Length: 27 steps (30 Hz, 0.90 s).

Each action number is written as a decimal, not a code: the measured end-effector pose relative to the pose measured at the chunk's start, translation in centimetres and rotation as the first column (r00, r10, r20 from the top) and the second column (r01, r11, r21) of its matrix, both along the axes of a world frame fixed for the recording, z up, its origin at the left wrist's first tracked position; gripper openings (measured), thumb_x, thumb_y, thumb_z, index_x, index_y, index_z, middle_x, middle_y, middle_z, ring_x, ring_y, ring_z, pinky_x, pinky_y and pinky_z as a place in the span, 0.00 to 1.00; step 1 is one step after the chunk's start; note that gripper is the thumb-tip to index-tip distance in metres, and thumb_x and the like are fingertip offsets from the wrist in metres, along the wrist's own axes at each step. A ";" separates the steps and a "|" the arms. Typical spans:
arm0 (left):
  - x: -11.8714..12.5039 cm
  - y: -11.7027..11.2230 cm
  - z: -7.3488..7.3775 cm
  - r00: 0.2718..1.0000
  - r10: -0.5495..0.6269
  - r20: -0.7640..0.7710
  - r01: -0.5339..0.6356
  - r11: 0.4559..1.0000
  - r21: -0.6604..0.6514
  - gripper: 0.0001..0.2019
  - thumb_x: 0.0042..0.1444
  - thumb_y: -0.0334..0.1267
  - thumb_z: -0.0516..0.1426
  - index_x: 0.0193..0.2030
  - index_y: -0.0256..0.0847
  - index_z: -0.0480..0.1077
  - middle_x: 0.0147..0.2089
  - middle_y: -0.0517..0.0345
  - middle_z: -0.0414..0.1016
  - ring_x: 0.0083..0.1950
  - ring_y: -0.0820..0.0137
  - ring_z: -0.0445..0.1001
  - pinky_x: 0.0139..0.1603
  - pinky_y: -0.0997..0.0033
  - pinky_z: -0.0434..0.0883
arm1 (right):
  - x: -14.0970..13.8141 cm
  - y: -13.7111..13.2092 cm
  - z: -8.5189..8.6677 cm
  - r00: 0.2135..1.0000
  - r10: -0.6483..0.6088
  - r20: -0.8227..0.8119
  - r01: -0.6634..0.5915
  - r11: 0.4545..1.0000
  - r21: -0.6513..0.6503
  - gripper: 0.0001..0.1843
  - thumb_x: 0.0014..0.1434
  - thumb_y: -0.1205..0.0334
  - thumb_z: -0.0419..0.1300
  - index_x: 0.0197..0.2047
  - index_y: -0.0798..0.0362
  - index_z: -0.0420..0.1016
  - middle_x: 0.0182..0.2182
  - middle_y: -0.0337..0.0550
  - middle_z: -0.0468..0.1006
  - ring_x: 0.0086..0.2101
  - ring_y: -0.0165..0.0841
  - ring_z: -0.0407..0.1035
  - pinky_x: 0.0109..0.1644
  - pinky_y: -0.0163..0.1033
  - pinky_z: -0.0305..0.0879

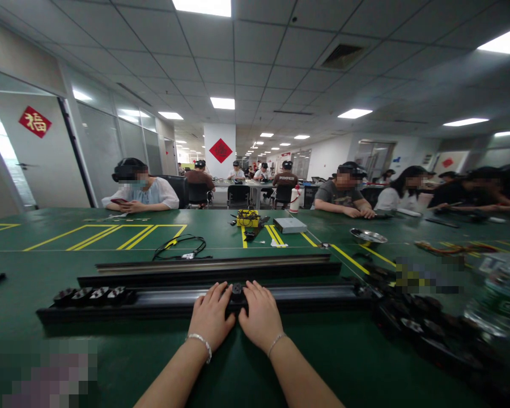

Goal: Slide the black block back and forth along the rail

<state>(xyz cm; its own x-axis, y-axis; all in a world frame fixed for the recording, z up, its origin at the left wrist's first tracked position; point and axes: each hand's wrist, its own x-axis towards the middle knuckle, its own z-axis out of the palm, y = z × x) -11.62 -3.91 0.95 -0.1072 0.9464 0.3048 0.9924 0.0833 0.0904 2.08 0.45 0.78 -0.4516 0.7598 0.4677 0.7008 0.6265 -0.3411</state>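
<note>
A long black power track (165, 297) with a grey inner strip lies across the green table in front of me. Between my hands a small black socket module (237, 289) sits in the track's channel. My left hand (211, 317) is curled over the track, with index finger and thumb closed against the module's left side. From the right, my right hand (261, 317) grips the module the same way. Several similar socket modules (90, 295) stand in a row at the track's left end. My palms hide part of the near edge of the track.
Two more dark rails (212, 265) lie just behind. A black cable (181, 246), a yellow item (247, 217), a grey box (289, 225) and a metal bowl (368, 236) are farther back. Dark modules (433, 328) and a water bottle (499, 297) lie right. People sit across the table.
</note>
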 end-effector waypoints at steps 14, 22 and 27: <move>0.2 0.0 -0.8 1.000 -0.021 0.008 0.020 0.994 0.108 0.25 0.48 0.40 0.48 0.56 0.42 0.58 0.63 0.56 0.57 0.64 0.65 0.49 0.58 0.58 0.50 | 0.4 -0.2 0.9 0.996 0.047 -0.080 -0.044 0.998 0.034 0.12 0.48 0.69 0.51 0.35 0.48 0.71 0.44 0.37 0.73 0.51 0.32 0.58 0.55 0.39 0.49; 0.0 -0.1 -0.5 0.998 -0.042 0.036 0.038 0.993 0.108 0.22 0.47 0.40 0.50 0.53 0.48 0.61 0.62 0.59 0.57 0.64 0.65 0.50 0.58 0.59 0.52 | 0.2 0.0 0.7 0.997 0.027 -0.070 -0.024 0.999 0.040 0.11 0.47 0.69 0.51 0.33 0.49 0.70 0.41 0.39 0.73 0.50 0.32 0.59 0.54 0.38 0.49; 0.1 -0.1 -0.2 0.998 -0.036 0.060 0.031 0.996 0.086 0.22 0.47 0.40 0.50 0.52 0.52 0.61 0.62 0.62 0.57 0.64 0.66 0.50 0.58 0.58 0.51 | 0.3 0.0 0.7 0.998 -0.001 -0.067 0.005 0.998 0.057 0.09 0.47 0.69 0.51 0.32 0.50 0.69 0.40 0.41 0.73 0.49 0.33 0.60 0.54 0.38 0.51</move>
<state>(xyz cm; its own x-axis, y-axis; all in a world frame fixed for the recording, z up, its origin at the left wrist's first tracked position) -11.49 -4.04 0.76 -0.0967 0.9208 0.3778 0.9870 0.0397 0.1560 2.37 0.49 1.48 -0.4158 0.7321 0.5396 0.6792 0.6445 -0.3510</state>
